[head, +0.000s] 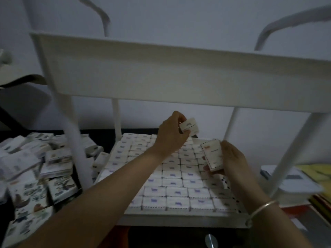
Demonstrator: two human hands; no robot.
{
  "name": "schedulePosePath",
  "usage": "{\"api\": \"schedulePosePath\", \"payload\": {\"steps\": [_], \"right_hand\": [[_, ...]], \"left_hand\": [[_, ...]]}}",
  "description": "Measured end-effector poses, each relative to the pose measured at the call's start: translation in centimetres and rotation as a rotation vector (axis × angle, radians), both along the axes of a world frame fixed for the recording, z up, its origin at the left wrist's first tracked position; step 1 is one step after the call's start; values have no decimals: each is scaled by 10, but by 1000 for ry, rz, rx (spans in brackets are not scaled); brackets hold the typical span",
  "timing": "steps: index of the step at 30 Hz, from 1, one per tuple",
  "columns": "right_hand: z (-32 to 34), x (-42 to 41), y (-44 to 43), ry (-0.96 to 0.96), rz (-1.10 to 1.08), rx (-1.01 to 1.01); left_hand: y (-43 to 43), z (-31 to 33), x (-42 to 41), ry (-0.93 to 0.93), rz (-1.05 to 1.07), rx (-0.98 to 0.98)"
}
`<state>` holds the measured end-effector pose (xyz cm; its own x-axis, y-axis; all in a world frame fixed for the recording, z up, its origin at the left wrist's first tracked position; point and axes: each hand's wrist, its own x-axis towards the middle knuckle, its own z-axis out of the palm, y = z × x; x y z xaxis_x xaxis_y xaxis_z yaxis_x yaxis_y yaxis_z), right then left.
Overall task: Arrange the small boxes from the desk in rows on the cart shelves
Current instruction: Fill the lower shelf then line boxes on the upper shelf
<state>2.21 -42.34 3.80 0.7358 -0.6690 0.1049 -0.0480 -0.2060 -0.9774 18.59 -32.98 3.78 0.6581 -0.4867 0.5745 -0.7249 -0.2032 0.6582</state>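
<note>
yellow papers [316,171] far right | white flat object [295,185] below them | grey wall [179,20] behind

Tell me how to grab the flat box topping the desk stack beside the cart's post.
Probably from above: the box lies flat atop the stack, broad face up and free. Pinch across its two long edges; the cart post and neighbouring boxes crowd its sides.

Dim, bluish light; soft blur, edges bowed.
</note>
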Motion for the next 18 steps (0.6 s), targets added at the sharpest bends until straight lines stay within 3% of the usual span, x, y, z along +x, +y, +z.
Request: {"api": "schedulePosePath", "payload": {"steps": [6, 9, 15, 18], "right_hand": [[4, 21, -13, -54, -92, 66], [5, 29, -24, -33, -156, -68], [0, 49, -38, -173, -264, -218], [2, 60, -49, -214, -295, -302]], "left_hand": [[-39, -8, 19, -36, -30, 112], [-43, -18, 22, -79, -79, 147], [-39, -23, 28, -57, -256, 251], [-44, -28, 29, -129, -248, 341]]}}
